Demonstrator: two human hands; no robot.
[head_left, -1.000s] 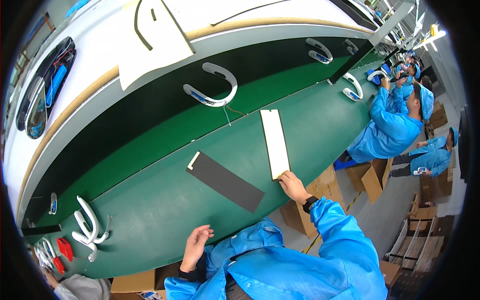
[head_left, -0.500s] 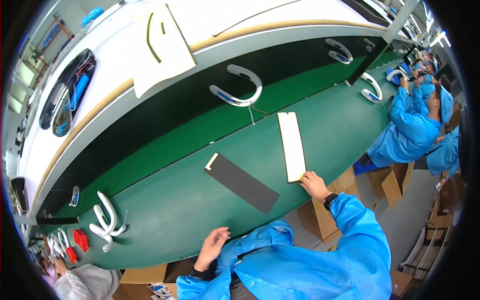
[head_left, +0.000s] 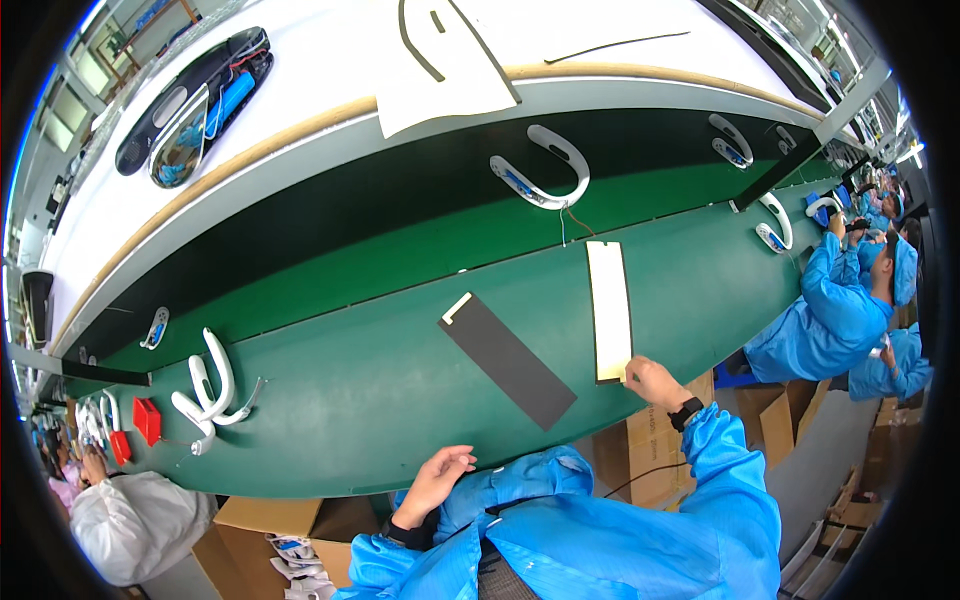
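Note:
A long cream sheet with dark edges (head_left: pixel 611 310) lies on the green table in front of me. My right hand (head_left: pixel 655 383) is at its near right corner, fingers pinched on the sheet's edge. To the left, a dark grey rectangular strip (head_left: pixel 512 362) lies slantwise, with a small cream piece (head_left: pixel 457 308) at its far end. My left hand (head_left: pixel 443 480) hovers by the table's near edge, fingers loosely stretched out and holding nothing. Its nearest thing is the dark strip, which it does not touch.
White curved parts (head_left: pixel 209 392) and red pieces (head_left: pixel 147 421) sit at the left. Another curved white part (head_left: pixel 560 180) rests at the back below a raised white shelf (head_left: pixel 330 60). Cardboard boxes (head_left: pixel 655 455) stand below the table. People in blue (head_left: pixel 815 320) work at the right.
The view has shifted, so the table's things appear elsewhere in the picture. My right hand stays at the cream sheet's near corner, fingers drawn in more tightly. The left hand remains near the edge.

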